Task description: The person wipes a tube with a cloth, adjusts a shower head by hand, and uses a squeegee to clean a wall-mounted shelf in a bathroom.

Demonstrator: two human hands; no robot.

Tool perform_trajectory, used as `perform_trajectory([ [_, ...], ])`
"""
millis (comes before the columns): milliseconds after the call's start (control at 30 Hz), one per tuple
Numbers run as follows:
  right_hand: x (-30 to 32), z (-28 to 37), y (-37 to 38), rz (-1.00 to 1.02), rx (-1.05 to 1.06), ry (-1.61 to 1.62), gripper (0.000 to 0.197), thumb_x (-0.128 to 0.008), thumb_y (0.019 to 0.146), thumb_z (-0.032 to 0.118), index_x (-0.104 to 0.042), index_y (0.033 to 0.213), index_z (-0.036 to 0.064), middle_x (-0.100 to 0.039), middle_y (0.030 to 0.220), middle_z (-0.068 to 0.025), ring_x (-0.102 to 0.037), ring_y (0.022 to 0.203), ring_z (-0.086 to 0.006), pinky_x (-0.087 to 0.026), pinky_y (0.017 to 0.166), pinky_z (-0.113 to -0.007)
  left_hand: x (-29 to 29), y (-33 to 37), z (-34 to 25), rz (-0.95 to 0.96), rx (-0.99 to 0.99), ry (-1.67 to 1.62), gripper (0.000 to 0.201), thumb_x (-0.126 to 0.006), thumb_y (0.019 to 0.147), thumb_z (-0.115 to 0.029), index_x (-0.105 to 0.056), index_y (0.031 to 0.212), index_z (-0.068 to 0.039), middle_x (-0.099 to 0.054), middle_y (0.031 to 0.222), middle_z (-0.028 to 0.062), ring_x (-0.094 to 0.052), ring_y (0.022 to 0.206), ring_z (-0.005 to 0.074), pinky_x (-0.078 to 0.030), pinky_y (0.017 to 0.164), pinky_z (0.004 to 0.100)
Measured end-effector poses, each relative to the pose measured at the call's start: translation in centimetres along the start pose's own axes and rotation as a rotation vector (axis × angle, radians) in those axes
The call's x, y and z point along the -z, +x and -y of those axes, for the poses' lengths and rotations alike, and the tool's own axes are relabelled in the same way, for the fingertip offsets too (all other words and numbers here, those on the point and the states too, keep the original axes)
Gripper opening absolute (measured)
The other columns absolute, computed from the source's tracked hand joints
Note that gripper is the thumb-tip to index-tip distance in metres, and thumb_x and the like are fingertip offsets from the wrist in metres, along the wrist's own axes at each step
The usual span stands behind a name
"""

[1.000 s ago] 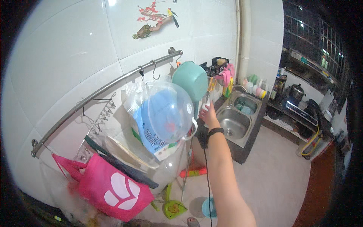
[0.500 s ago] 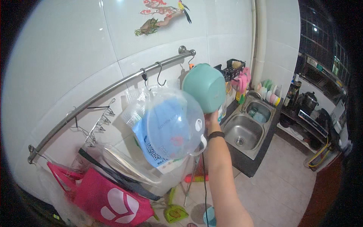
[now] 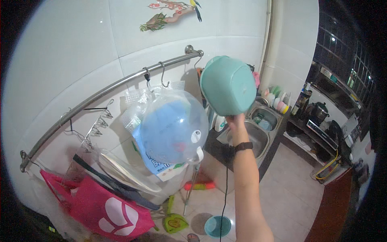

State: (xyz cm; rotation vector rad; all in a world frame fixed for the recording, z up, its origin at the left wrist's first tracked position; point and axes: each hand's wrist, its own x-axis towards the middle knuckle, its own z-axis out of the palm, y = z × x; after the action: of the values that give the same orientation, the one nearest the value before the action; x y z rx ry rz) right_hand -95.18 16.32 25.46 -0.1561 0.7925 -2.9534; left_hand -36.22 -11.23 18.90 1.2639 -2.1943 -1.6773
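Observation:
A mint-green plastic basin (image 3: pixel 230 86) is tilted up in the air, its outer bottom toward me. My right hand (image 3: pixel 236 119) grips its lower rim; most of the fingers are hidden behind the basin. A dark band (image 3: pixel 243 147) circles that wrist. To the left of the basin, a metal rail (image 3: pixel 117 84) with hooks runs along the tiled wall; one S-hook (image 3: pixel 197 61) hangs at its right end. A round translucent plastic piece (image 3: pixel 171 125) with a white loop hangs below the rail, in front of a blue-and-white bag (image 3: pixel 151 161). My left hand is out of view.
Beyond the basin is a steel double sink (image 3: pixel 264 139) in a dark counter, with dishes (image 3: pixel 278 99) behind. A pink bag (image 3: pixel 100 205) hangs at lower left. On the floor are a green dustpan (image 3: pixel 175 223) and a teal tub (image 3: pixel 217 226). A black cord (image 3: pixel 225 201) hangs down.
The basin has moved right in my right hand, away from the rail's end hook, and now covers part of the sink area. My view has shifted slightly, so the wall things sit further left.

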Motion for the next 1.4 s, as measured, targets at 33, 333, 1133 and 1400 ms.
perform_trajectory([
  [33,-0.5,0.9,-0.3,-0.003,-0.010,0.029,0.041,-0.056,0.085,0.024,-0.045,0.120,0.0056,-0.052,0.116,-0.0101,-0.053,0.101,-0.0246,-0.050,0.079,-0.037,-0.5,0.5,0.1,0.015,-0.006,0.000,0.011,-0.051,0.081,-0.011,-0.053,0.086,-0.002,-0.055,0.088,0.0076,-0.052,0.087,0.0216,-0.027,0.098,0.0432],
  [333,8.2,16.0,-7.7,-0.227,0.093,-0.326,0.054,-0.044,0.089,0.031,-0.032,0.130,-0.0017,-0.039,0.130,-0.0183,-0.040,0.118,-0.0311,-0.034,0.094,-0.046,-0.4,0.4,-0.2,0.019,-0.079,0.031,0.012,-0.053,0.080,-0.012,-0.054,0.087,-0.002,-0.056,0.089,0.0078,-0.053,0.088,0.0215,-0.029,0.097,0.0423],
  [1133,30.6,5.6,-21.3,-0.116,0.429,-2.357,0.027,-0.061,0.070,0.010,-0.054,0.095,0.0058,-0.055,0.089,-0.0125,-0.053,0.087,-0.0302,-0.038,0.078,-0.043,-1.3,0.2,-1.4,0.030,-0.055,0.125,0.018,-0.059,0.077,-0.013,-0.055,0.090,-0.002,-0.057,0.091,0.0083,-0.054,0.090,0.0210,-0.033,0.094,0.0399],
  [1400,12.4,5.6,-10.8,-0.138,0.774,-2.299,0.045,-0.060,0.076,0.037,-0.052,0.110,0.0086,-0.052,0.112,-0.0113,-0.044,0.112,-0.0267,-0.025,0.096,-0.048,0.8,-1.2,-0.2,-0.018,-0.016,0.096,0.020,-0.061,0.076,-0.014,-0.056,0.091,-0.002,-0.057,0.092,0.0085,-0.055,0.091,0.0209,-0.035,0.093,0.0391],
])
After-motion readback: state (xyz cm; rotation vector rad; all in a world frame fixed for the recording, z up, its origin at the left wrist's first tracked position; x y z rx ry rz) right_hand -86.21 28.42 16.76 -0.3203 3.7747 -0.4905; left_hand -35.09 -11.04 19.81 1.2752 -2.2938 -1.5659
